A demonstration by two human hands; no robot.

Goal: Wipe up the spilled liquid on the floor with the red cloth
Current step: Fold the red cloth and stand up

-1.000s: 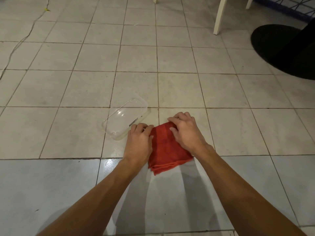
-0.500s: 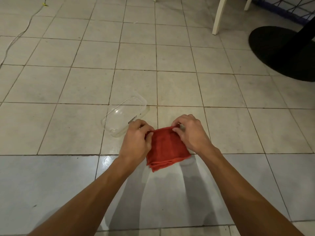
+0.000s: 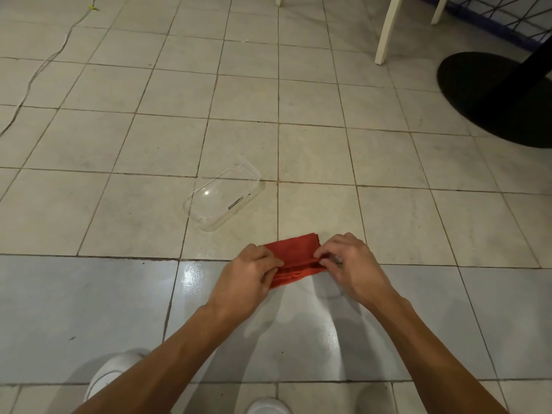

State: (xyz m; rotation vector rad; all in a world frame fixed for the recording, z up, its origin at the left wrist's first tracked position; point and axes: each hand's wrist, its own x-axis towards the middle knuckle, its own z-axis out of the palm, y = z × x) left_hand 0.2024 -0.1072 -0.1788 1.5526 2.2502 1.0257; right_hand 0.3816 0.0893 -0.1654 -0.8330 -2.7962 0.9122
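Note:
The folded red cloth (image 3: 294, 254) is held between both hands just above the tiled floor (image 3: 328, 162). My left hand (image 3: 246, 279) pinches its left edge with thumb and fingers. My right hand (image 3: 351, 265) pinches the right edge the same way. A clear plastic container (image 3: 222, 197) lies empty on the tiles beyond and left of the cloth. Wet shine shows on the grey tile (image 3: 194, 273) just left of my left hand. No puddle shape is clear to me.
A black round table base (image 3: 493, 97) sits at the far right. White chair legs (image 3: 388, 31) stand at the back. A thin cable (image 3: 35, 76) runs along the far left. My white shoes (image 3: 110, 377) are at the bottom edge.
Both hands went from pressing flat on the cloth to pinching its side edges. The cloth has been pulled back toward me, away from the container, and lifted off the floor.

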